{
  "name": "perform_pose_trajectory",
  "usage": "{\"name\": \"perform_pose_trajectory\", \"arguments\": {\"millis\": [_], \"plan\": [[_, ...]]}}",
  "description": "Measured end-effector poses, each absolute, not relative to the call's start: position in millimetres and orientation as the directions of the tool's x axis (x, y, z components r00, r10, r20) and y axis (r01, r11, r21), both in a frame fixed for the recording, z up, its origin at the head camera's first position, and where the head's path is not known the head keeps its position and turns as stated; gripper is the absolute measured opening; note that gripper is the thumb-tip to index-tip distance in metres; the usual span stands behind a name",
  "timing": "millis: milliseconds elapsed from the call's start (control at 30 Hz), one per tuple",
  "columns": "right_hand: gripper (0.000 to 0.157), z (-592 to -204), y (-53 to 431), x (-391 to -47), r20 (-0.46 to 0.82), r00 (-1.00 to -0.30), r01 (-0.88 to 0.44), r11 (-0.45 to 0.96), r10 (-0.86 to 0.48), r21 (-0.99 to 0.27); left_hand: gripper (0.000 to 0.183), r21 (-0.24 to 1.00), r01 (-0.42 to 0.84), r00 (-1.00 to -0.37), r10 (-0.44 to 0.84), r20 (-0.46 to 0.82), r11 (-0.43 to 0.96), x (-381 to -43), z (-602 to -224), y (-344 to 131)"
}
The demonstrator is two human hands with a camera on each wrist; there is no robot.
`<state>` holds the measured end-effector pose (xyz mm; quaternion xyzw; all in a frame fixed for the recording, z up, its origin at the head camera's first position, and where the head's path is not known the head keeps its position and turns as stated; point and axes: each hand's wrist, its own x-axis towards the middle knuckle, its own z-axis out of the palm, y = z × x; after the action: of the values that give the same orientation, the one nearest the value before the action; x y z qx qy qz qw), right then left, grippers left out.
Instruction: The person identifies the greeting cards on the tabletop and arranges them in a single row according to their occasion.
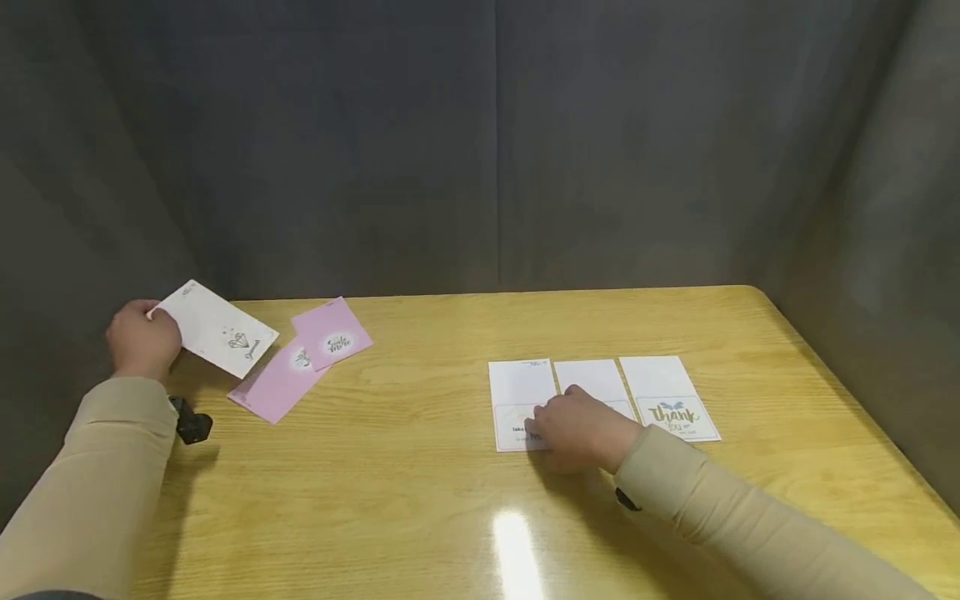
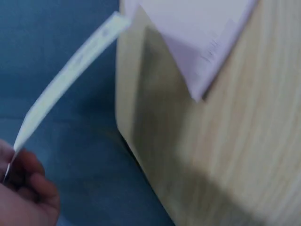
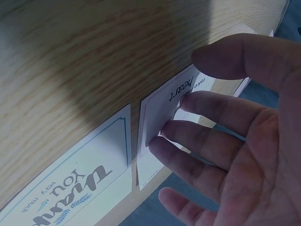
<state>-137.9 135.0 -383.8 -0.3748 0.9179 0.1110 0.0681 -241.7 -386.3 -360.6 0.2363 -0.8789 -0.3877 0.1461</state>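
At the table's left edge, my left hand (image 1: 145,337) pinches a white card (image 1: 225,329) by its outer end, holding it raised. The card carries a diamond drawing; in the left wrist view the held card (image 2: 66,84) appears nearly edge-on and bent. Two pink cards (image 1: 277,387) overlap on the table just right of it. My right hand (image 1: 581,429) reaches over a row of three white cards, its fingertips at the left card (image 1: 522,383) and covering part of the middle card (image 1: 592,377). In the right wrist view its fingers (image 3: 221,110) are loosely bent, with the thumb apart.
The right card (image 1: 671,392), printed "Thank You", lies flat at the end of the row. A wooden table (image 1: 390,492) runs under everything, its back edge against a dark grey curtain (image 1: 360,150). Small black devices (image 1: 192,423) sit at both wrists.
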Motion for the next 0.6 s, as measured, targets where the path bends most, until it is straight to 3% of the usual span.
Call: {"name": "perform_pose_trajectory", "arguments": {"millis": [333,600], "plan": [[0.02,-383.8,137.0,-138.6,-0.165,-0.693,-0.721,0.67,-0.702,0.177,0.054,0.772,-0.01,-0.982,-0.153,0.113,0.636,-255.0,-357.8,-339.5],[0.018,-382.4,137.8,-136.4,-0.164,-0.701,-0.713,0.682,-0.694,0.163,0.051,0.775,0.072,-0.992,0.129,-0.012,0.628,-256.1,-363.0,-285.6]]}}
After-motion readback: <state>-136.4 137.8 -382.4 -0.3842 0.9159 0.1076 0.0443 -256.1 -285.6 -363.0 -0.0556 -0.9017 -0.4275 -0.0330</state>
